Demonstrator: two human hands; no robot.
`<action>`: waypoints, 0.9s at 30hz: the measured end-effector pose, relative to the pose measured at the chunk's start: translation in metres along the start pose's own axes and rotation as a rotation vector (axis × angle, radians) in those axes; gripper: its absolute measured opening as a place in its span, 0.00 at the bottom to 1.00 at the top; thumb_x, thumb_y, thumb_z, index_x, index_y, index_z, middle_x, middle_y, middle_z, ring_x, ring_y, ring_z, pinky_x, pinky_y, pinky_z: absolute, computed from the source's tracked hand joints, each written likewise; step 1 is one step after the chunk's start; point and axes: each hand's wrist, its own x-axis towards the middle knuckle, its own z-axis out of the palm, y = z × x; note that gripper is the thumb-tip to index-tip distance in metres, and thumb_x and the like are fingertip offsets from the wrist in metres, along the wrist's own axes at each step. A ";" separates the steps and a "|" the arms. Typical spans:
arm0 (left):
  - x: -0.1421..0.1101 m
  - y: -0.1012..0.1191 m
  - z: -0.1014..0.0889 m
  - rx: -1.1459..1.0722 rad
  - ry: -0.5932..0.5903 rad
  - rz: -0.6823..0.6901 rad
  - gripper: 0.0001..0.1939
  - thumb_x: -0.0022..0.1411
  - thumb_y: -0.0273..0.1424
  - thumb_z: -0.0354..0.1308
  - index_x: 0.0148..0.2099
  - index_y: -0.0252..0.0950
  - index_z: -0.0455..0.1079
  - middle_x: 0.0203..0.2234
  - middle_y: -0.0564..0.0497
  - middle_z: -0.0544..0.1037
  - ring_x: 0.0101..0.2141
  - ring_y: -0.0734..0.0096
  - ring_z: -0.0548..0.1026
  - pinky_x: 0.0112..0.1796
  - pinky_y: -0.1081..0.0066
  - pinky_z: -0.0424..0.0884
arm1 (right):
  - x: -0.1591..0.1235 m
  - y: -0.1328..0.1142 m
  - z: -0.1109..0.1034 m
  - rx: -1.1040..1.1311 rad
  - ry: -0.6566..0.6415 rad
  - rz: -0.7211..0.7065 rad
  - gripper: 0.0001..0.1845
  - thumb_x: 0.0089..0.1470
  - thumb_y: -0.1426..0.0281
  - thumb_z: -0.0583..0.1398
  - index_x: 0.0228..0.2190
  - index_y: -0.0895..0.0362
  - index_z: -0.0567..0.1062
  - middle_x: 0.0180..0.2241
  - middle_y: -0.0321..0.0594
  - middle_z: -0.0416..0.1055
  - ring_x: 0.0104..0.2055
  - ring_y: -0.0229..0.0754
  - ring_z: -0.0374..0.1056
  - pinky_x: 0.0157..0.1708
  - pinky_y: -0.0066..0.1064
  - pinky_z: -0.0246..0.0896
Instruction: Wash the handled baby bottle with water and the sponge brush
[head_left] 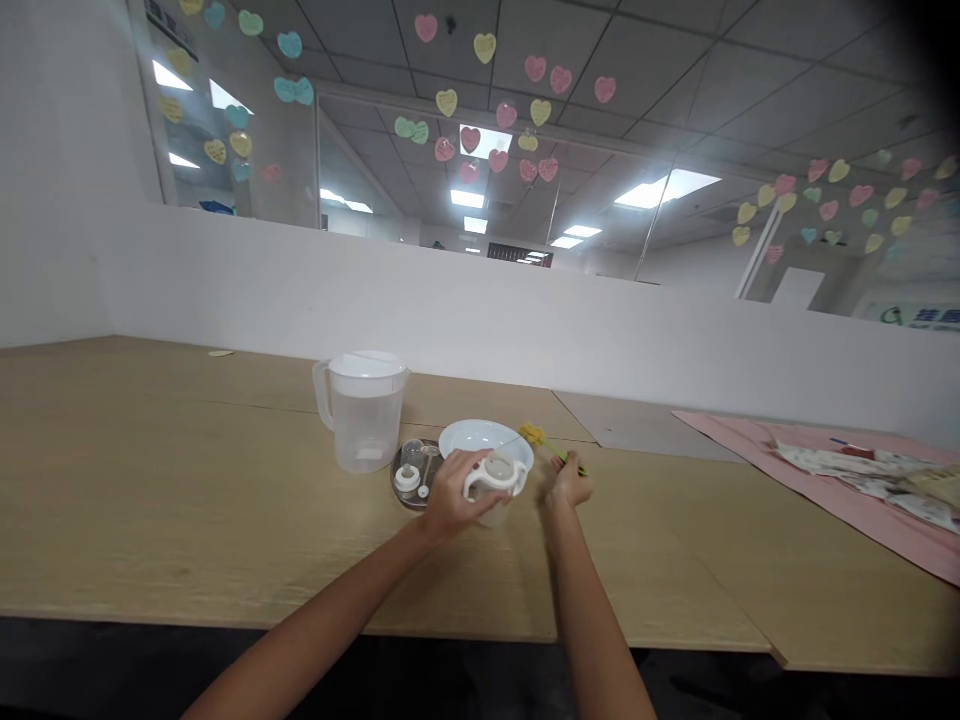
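My left hand (454, 497) grips a clear baby bottle (493, 513) with a white two-handled collar (496, 482); its round mouth faces up and toward me. In my right hand (570, 487) is a bottle brush (533, 433) with a yellow head and a green handle, its head pointing up and left, apart from the bottle. Behind the bottle lies a shallow white bowl (466, 436), partly hidden by it. Left of my left hand, a dark round tray (401, 499) carries a white nipple ring (407, 478), a clear cap (412, 453) and a small straw-like part (427, 470).
A translucent lidded pitcher (367, 425) with liquid in it stands left of the tray. On the right, a pink cloth (739, 438) bears papers and a blue pen. A white wall (337, 290) with windows above runs behind the wooden table (225, 500).
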 end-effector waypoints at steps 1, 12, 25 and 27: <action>-0.004 0.004 0.003 -0.026 -0.057 0.016 0.23 0.51 0.41 0.57 0.47 0.35 0.64 0.39 0.45 0.73 0.40 0.64 0.69 0.41 0.66 0.65 | -0.001 0.002 0.000 -0.117 0.034 -0.014 0.13 0.45 0.58 0.53 0.22 0.54 0.69 0.14 0.34 0.66 0.22 0.40 0.67 0.21 0.28 0.60; -0.016 0.002 0.010 -0.149 -0.290 -0.107 0.22 0.51 0.35 0.55 0.49 0.35 0.60 0.42 0.45 0.71 0.42 0.64 0.68 0.45 0.66 0.64 | -0.010 0.011 0.003 -0.619 -0.062 -0.071 0.03 0.30 0.74 0.58 0.15 0.55 0.72 0.17 0.38 0.70 0.27 0.45 0.68 0.30 0.32 0.59; -0.008 -0.015 -0.003 -0.009 -0.104 -0.177 0.19 0.59 0.38 0.46 0.52 0.37 0.58 0.39 0.48 0.73 0.40 0.66 0.70 0.45 0.64 0.62 | -0.012 0.008 0.011 -0.621 -0.137 -0.221 0.12 0.45 0.64 0.51 0.24 0.55 0.73 0.28 0.42 0.73 0.34 0.43 0.67 0.34 0.29 0.57; -0.003 -0.030 -0.007 0.112 0.042 -0.317 0.15 0.62 0.36 0.42 0.46 0.36 0.62 0.35 0.48 0.74 0.39 0.66 0.70 0.43 0.64 0.62 | -0.012 0.009 0.015 -0.573 -0.188 -0.194 0.15 0.45 0.63 0.51 0.28 0.56 0.73 0.31 0.41 0.73 0.35 0.42 0.66 0.34 0.28 0.57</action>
